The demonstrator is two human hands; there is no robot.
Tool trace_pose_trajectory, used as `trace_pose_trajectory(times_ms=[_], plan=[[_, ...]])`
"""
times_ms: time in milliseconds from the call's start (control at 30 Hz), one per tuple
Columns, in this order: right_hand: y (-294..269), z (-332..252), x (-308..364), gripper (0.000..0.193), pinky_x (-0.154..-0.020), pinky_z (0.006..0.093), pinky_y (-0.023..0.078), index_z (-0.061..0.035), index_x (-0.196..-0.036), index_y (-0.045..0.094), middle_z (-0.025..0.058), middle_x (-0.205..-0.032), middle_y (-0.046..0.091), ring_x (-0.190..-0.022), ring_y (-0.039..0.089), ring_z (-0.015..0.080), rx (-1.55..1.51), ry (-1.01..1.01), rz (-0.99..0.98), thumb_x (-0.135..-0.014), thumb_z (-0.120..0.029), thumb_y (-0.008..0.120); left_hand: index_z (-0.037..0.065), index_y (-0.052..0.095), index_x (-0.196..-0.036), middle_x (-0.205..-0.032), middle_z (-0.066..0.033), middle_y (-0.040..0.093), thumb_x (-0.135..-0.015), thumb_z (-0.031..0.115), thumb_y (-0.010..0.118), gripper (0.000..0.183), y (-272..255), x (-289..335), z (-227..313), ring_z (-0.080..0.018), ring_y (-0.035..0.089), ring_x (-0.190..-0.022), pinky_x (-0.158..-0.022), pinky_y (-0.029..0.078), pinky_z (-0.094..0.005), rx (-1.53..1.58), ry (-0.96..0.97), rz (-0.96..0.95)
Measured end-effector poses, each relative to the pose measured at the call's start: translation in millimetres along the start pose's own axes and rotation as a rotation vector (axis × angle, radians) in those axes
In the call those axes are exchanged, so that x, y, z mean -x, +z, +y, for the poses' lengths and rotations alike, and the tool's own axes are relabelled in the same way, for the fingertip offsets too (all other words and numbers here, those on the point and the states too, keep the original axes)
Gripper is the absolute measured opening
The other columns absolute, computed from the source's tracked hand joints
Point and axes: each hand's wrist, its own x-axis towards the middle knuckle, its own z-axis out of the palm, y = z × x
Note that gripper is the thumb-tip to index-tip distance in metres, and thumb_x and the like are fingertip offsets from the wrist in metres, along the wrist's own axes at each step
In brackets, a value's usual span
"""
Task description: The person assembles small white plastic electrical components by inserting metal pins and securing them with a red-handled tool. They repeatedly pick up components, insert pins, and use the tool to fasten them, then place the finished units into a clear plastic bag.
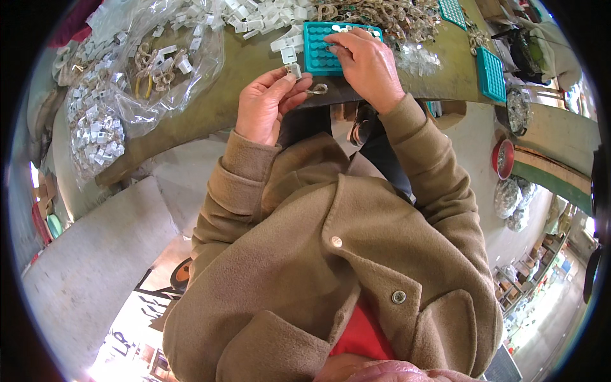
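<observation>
My left hand (262,107) pinches a small white plastic housing (293,70) between thumb and fingers, just above the table's near edge. Over a teal tray (314,62) with rows of round wells, my right hand (371,67) has thumb and forefinger brought together. Whatever may be between those fingertips is too small to make out. White round discs (344,29) show in the tray's far wells, partly covered by my hand. A short looped cable (317,90) lies beside my left fingertips. More white housings (287,52) sit just left of the tray.
A clear plastic bag (210,70) of white parts and cables spreads across the table's left. Piles of white housings (254,14) and coiled cables (382,16) fill the back. Clear small pieces (417,60) lie right of the tray. Another teal tray (491,73) rests at the right edge.
</observation>
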Motion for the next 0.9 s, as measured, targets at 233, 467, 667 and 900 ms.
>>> trace_pose_trajectory(times_ms=[233, 467, 667, 900], plan=[[0, -2, 0, 0.01, -0.066, 0.0456, 0.051, -0.006, -0.094, 0.064, 0.0145, -0.089, 0.064, -0.078, 0.063, 0.0362, 0.097, -0.041, -0.096, -0.087, -0.013, 0.062, -0.006, 0.058, -0.119, -0.108, -0.0147, 0.07, -0.095, 0.011, 0.062, 0.029, 5, 1, -5, -0.0165, 0.07, -0.095, -0.078, 0.058, -0.025, -0.007, 0.015, 0.0], [-13, -14, -4, 0.012, -0.062, 0.0435, 0.05, -0.0039, -0.091, 0.059, 0.0138, -0.084, 0.062, -0.071, 0.063, 0.0339, -0.089, -0.119, -0.067, -0.085, -0.012, 0.065, -0.006, 0.056, -0.122, -0.11, -0.0141, 0.069, -0.096, 0.01, 0.06, 0.031, 10, 4, -7, -0.0173, 0.07, -0.098, -0.078, 0.059, -0.024, -0.015, 0.002, -0.025], [-12, -39, 16, 0.012, -0.06, 0.0389, 0.05, -0.0057, -0.092, 0.059, 0.0102, -0.081, 0.059, -0.073, 0.063, 0.0308, -0.23, -0.15, -0.078, -0.085, -0.01, 0.068, -0.003, 0.061, -0.123, -0.106, -0.0088, 0.07, -0.095, 0.011, 0.063, 0.031, 12, 9, -6, -0.0126, 0.069, -0.091, -0.078, 0.058, -0.0242, -0.099, 0.019, -0.067], [-6, -37, 27, 0.009, -0.059, 0.0371, 0.051, -0.0053, -0.092, 0.064, 0.009, -0.082, 0.062, -0.071, 0.064, 0.0292, -0.261, -0.199, 0.014, -0.084, -0.007, 0.068, -0.004, 0.064, -0.119, -0.101, -0.0095, 0.07, -0.09, 0.007, 0.068, 0.032, 11, 14, -8, -0.0141, 0.069, -0.088, -0.077, 0.057, -0.0237, -0.143, 0.071, -0.05]])
